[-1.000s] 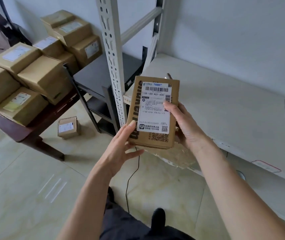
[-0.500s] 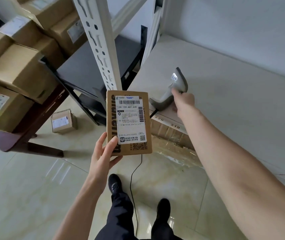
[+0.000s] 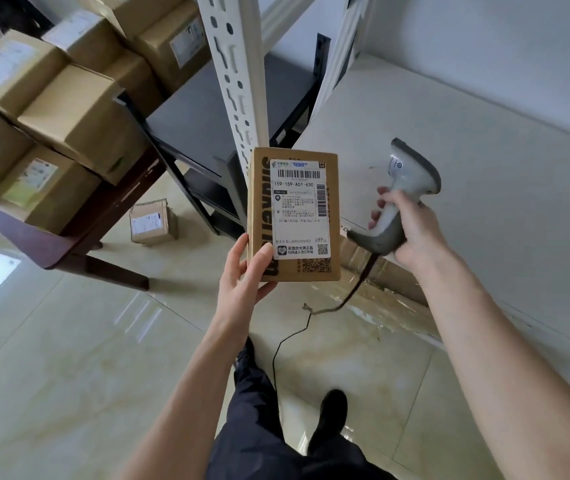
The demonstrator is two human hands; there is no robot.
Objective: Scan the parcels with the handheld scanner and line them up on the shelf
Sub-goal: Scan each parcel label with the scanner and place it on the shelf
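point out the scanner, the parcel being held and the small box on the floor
handheld scanner (image 3: 402, 188), head view, on its pale head above the grip
held parcel (image 3: 299, 209), head view, on the white shipping label
small box on the floor (image 3: 151, 221), head view, on its labelled front face

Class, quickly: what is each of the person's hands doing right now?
Left hand: grips the labelled brown cardboard parcel at its lower left corner.
Right hand: grips the grey handheld scanner by its handle.

bare shelf (image 3: 467, 174) right, upright post (image 3: 238, 98) left
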